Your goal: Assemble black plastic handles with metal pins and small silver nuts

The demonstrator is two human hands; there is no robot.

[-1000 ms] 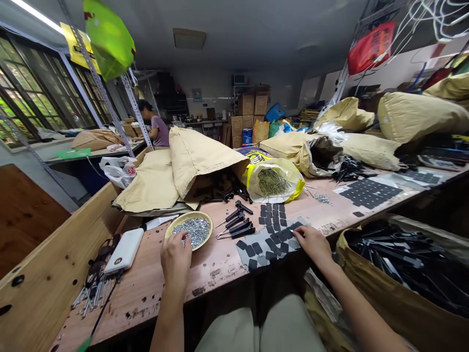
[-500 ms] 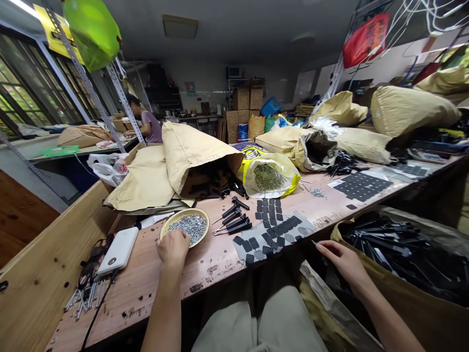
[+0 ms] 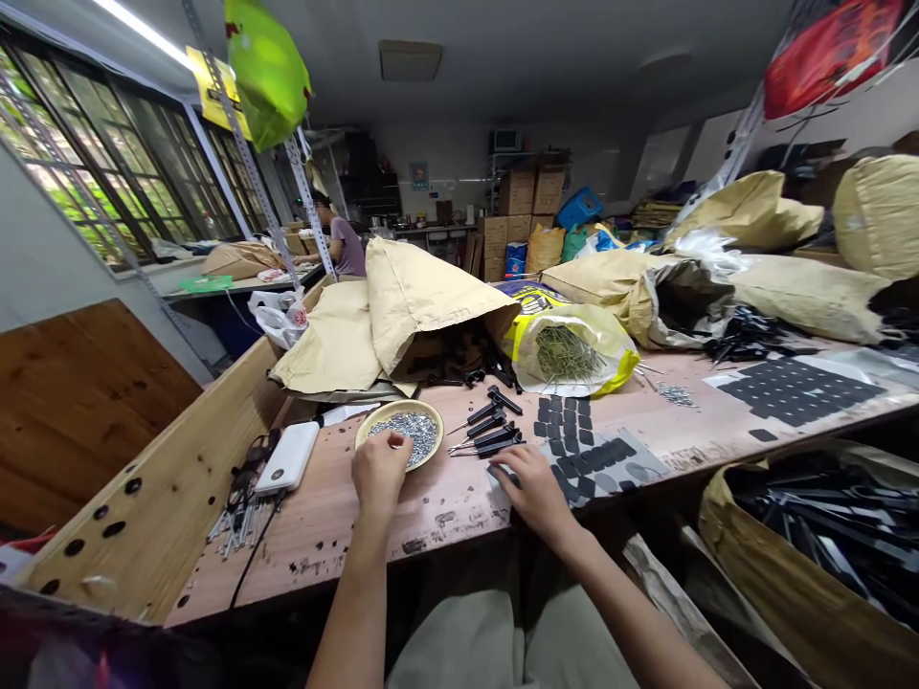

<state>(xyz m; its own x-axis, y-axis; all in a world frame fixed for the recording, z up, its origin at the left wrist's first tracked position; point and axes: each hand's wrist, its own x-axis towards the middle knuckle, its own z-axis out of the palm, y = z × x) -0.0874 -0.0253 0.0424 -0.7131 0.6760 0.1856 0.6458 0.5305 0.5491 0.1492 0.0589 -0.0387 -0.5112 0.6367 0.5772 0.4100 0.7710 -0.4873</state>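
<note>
Left hand (image 3: 379,469), centre of frame: lies over the near rim of a round, pale-yellow bowl (image 3: 361,435) filled with small silvery metal pieces (image 3: 423,433). Fingers curled inward, thumb side narrow; cannot tell whether a piece is pinched.

Right hand (image 3: 535,493), just right of centre: palm down over the left end of a thin grey sheet (image 3: 646,459). Fingers loosely bent, thumb a little apart from the forefinger; nothing seen between them. Contact with the sheet cannot be judged.

On the sheet: black rounded-square pads (image 3: 594,459), with further pads (image 3: 564,418) in columns directly above it in frame. Between bowl and sheet, just beyond the right fingertips: slim black plastic parts with thin metal rods (image 3: 495,435), side by side.

Left of the bowl, on the pinkish wood-surfaced bench (image 3: 323,517): white rectangular device (image 3: 288,457) with a black cable (image 3: 257,555); loose silvery metal rods (image 3: 240,526) lie near it.

Mid-frame, behind: large beige sack (image 3: 423,297), mouth facing the bench; to its right, a yellow-and-white sack (image 3: 527,362) holding greenish thin rods (image 3: 571,354).

Lower right: brown sack (image 3: 775,565) of long black parts (image 3: 825,517). Upper left: co-worker in a purple shirt (image 3: 348,249).
</note>
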